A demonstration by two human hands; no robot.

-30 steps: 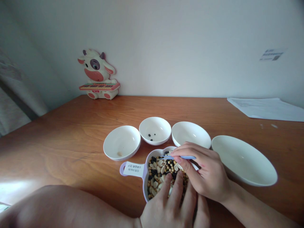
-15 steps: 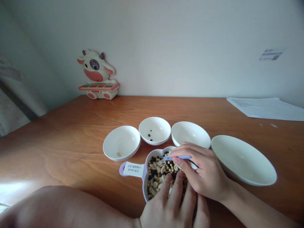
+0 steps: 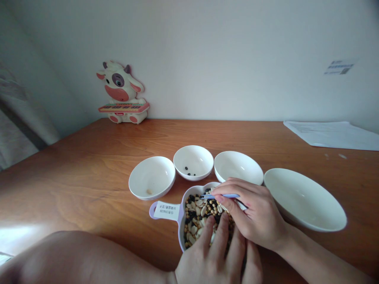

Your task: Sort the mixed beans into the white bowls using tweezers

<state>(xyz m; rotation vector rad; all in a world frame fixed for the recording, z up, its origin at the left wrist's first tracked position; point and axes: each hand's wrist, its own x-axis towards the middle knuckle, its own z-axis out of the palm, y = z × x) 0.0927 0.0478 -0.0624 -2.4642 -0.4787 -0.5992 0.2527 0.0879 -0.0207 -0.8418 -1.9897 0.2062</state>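
Observation:
My right hand is closed around pale purple tweezers. Their tips reach down among black beans at the far left of a purple-rimmed tray; I cannot tell whether a bean is pinched. In the tray lies a mix of peanuts, black beans and small yellow beans. My left hand, fingers spread, rests over the tray's near side and hides part of the mix. A labelled handle sticks out to the left.
Behind the tray stand a left white bowl with one pale piece, a second bowl with several black beans, and a third bowl. A larger oval bowl is at right. Farther back are a cow toy and papers.
One small black bean in the second bowl has rolled toward the near right. The tweezers' tips look slightly shifted among the beans. Both hands stay nearly where they were.

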